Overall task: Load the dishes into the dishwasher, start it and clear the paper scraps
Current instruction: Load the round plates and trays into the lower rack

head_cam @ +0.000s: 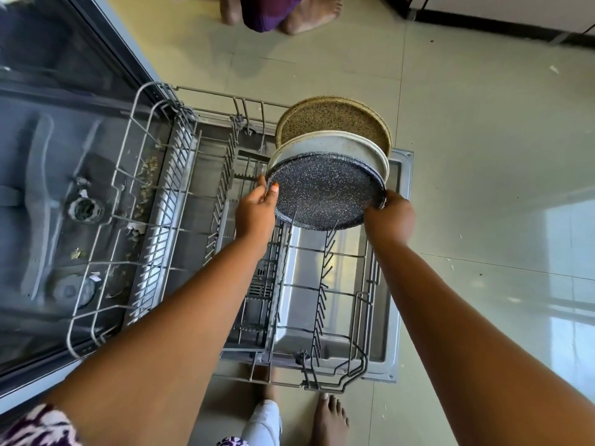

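A dark speckled plate (325, 191) stands on edge among the tines of the pulled-out grey wire rack (341, 313). My left hand (256, 210) grips its left rim and my right hand (391, 217) grips its right rim. Behind it stand a white plate (338, 146) and a tan speckled plate (335, 119), both upright in the same row. The rack rests over the open dishwasher door (401, 246). Paper scraps (145, 181) lie on the floor of the dishwasher tub at the left.
The dishwasher tub (42, 194) with its spray arm lies open at the left. Another person's bare feet (309, 14) stand on the tiled floor beyond the rack. My own feet (328, 416) are below the door. Small scraps (553, 69) dot the floor at the right.
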